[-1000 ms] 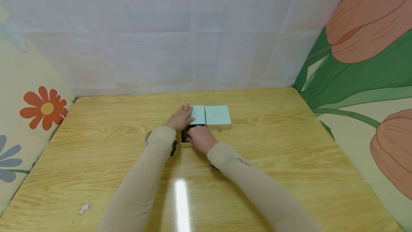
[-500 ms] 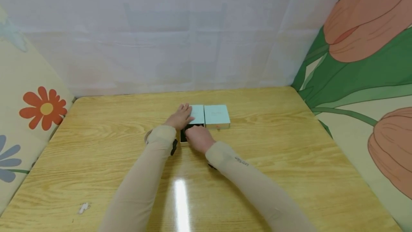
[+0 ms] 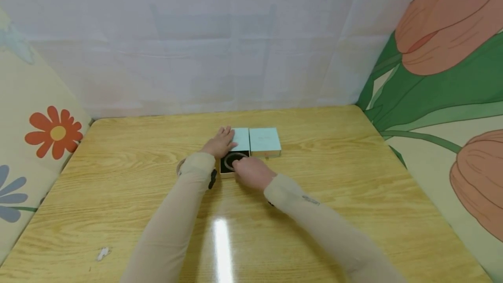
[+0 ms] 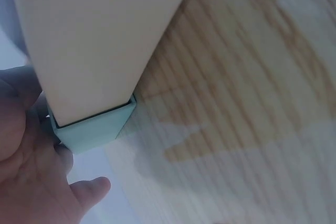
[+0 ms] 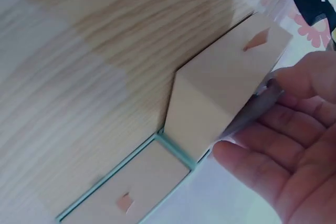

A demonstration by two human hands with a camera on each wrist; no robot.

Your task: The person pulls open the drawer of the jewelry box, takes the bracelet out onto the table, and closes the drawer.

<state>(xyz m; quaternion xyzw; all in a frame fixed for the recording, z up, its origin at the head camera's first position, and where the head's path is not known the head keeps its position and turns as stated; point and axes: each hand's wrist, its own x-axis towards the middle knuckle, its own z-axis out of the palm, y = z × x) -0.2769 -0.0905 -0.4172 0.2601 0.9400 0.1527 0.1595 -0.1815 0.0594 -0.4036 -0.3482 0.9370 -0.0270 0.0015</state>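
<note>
A light-blue drawer box (image 3: 241, 139) lies on the table, its drawer (image 3: 228, 174) with a black inside pulled out towards me. My left hand (image 3: 218, 144) rests on the left part of this box with fingers spread. A grey bangle (image 5: 254, 109) stands tilted at the drawer's opening, its ring (image 3: 226, 160) showing against the black lining. My right hand (image 3: 253, 171) pinches the bangle between thumb and fingers at its near right side. In the left wrist view, the beige drawer side (image 4: 100, 45) sticks out of the blue sleeve (image 4: 97, 129) beside the left hand (image 4: 31, 171).
A second light-blue box (image 3: 265, 139), its drawer pushed in, stands right against the first. The wooden table (image 3: 334, 165) ends at a white cloth (image 3: 220, 56) behind. A small white patch (image 3: 103, 253) marks the table's near left. Flower-printed panels (image 3: 440, 117) flank it.
My right hand has drawn back right and slightly towards me from inside the drawer, and the bangle has come into view in its grip. My left hand has stayed on the box.
</note>
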